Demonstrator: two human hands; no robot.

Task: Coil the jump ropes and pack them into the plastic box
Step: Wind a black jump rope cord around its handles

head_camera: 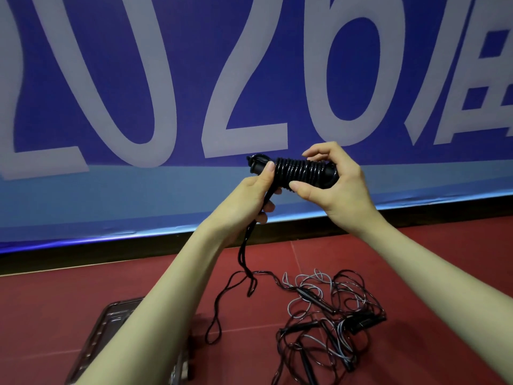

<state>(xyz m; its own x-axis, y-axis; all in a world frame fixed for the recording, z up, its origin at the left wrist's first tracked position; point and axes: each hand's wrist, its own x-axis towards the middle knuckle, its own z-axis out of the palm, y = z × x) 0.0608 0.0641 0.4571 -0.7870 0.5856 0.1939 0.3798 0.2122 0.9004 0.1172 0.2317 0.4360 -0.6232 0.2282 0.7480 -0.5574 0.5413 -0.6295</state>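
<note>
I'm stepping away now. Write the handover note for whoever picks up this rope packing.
Left hand: grips the handle end of the black jump rope, with the loose cord running down through it.
Right hand: holds the wound part in place.
Done: many turns wound around the handles.
Left: the tail hangs to the red floor; finish winding it.
A tangled pile of ropes lies on the floor, uncoiled.
The plastic box sits lower left, mostly hidden by the forearm; its contents cannot be seen.
</note>
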